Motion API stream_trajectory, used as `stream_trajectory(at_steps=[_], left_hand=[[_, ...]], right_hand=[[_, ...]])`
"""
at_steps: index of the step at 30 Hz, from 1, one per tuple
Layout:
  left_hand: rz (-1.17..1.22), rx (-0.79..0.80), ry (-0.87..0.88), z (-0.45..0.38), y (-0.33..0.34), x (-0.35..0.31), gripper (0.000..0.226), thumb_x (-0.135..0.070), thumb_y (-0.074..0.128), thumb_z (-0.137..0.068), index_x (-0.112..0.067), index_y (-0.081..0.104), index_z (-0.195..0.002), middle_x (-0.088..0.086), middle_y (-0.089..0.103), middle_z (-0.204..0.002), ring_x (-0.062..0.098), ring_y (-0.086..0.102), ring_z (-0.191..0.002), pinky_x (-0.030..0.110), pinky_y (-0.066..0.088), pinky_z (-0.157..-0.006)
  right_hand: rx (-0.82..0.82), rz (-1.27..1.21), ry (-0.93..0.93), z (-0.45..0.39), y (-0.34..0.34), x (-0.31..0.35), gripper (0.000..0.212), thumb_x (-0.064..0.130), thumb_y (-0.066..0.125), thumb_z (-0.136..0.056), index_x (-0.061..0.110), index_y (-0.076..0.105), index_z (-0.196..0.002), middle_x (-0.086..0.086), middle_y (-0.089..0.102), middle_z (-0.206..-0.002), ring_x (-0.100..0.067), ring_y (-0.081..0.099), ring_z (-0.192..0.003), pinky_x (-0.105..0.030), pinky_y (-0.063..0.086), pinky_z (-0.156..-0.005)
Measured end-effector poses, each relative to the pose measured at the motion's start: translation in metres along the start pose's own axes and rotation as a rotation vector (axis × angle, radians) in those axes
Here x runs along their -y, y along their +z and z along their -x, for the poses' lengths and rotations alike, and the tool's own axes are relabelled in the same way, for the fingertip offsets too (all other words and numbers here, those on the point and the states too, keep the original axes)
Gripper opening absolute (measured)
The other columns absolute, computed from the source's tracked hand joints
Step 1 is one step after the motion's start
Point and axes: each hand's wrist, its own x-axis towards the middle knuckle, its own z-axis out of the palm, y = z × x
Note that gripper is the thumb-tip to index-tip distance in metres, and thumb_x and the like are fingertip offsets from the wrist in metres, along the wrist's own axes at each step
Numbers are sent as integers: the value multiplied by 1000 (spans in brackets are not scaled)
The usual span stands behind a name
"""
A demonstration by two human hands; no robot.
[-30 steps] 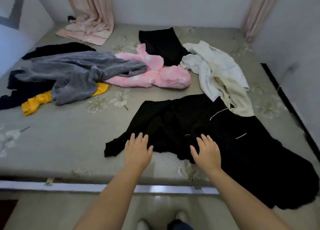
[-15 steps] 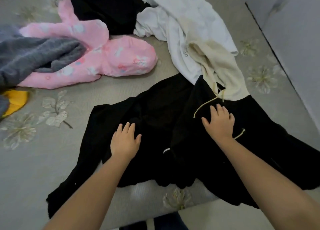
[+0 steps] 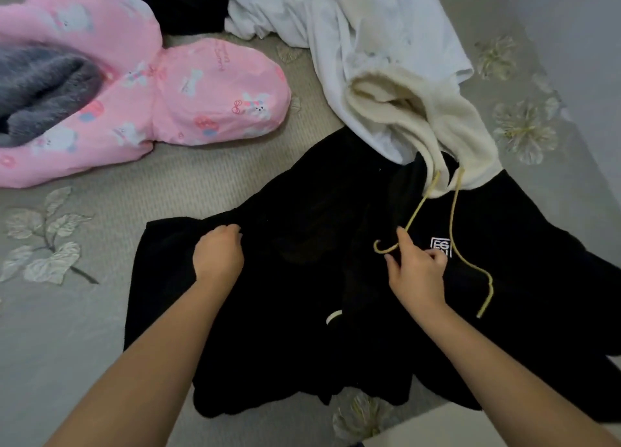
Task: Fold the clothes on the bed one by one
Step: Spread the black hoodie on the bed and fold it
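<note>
A black hoodie (image 3: 302,312) with a yellow drawstring (image 3: 453,218) and a small white chest logo lies rumpled across the near part of the bed. My left hand (image 3: 218,256) grips a fold of its black fabric on the left side, fingers curled. My right hand (image 3: 418,271) pinches the fabric by the drawstring's looped end, just left of the logo. A white and cream garment (image 3: 386,76) overlaps the hoodie's hood area.
A pink printed garment (image 3: 188,93) lies at the upper left with a grey fuzzy one (image 3: 40,90) on top of it. Another black garment (image 3: 174,2) sits at the top. The bed sheet (image 3: 67,329) is grey-green with flower prints; the bed's edge runs along the bottom right.
Both hands went from lying flat and open on the black hoodie to curling and gripping its fabric. The view has moved closer, and the chest logo now shows.
</note>
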Motion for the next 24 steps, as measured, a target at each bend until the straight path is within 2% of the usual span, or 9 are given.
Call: stream_trajectory(at_steps=[3,7,11,14,16,18,20,22,24], left_hand=[[157,-2,34,11,-7,8,24,-13,39,-96,0,59,-92,15,61,-91,27,55,-77,30,34,-62],[216,-7,114,34,-28,17,24,-14,42,-95,-1,60,-102,16,64,-95,31,58,-87,31,36,-66],[200,12,129,49,-42,15,26,-14,48,-93,0,60,-111,18,63,-104,31,57,-97,36,42,-76],[255,24,235,63,-44,-2,36,-18,53,-91,1,55,-122,18,58,-119,30,52,-112,34,38,-95],[335,101,265,73,-39,-23,40,-26,51,-92,-3,53,-125,14,57,-124,25,51,-116,27,36,-95],[398,199,275,82,-30,-51,45,-35,50,-91,-7,53,-126,11,58,-124,21,53,-113,25,38,-92],[396,277,275,88,-20,-80,50,-44,52,-88,-10,55,-125,8,60,-121,21,55,-110,29,43,-91],[356,299,243,89,-12,-104,49,-45,54,-86,-10,59,-119,7,62,-114,22,58,-105,34,47,-88],[365,232,181,87,-8,-117,33,-35,55,-88,-8,62,-106,8,64,-99,25,60,-94,35,49,-79]], right_hand=[[-38,-52,16,11,-7,1,42,4,63,-82,-2,54,-123,-12,64,-66,-29,61,-68,-39,31,-88],[-8,-78,-63,16,-21,22,29,0,61,-81,-1,63,-110,-16,68,-81,-29,64,-80,-40,33,-86],[118,-99,-484,42,-24,46,29,-1,60,-65,4,72,-92,-9,67,-70,-23,67,-66,-46,45,-72],[531,-67,-524,71,-22,39,37,9,49,-89,19,57,-124,-4,63,-105,-14,57,-103,-32,18,-99],[607,-8,-512,86,-20,20,44,15,41,-95,26,40,-137,1,55,-119,-11,47,-116,-27,7,-107],[651,-43,-466,96,-26,3,49,14,41,-95,26,30,-142,5,50,-130,-8,41,-123,-26,5,-112],[699,-262,-387,98,-40,-14,49,6,45,-93,21,36,-139,7,51,-128,-8,45,-121,-15,16,-108],[578,-465,-217,93,-57,-33,44,-8,50,-86,10,52,-126,3,60,-112,-5,55,-108,-1,31,-94],[263,-459,-91,75,-70,-53,34,-16,53,-80,0,65,-107,-10,70,-94,-5,63,-92,1,36,-83]])
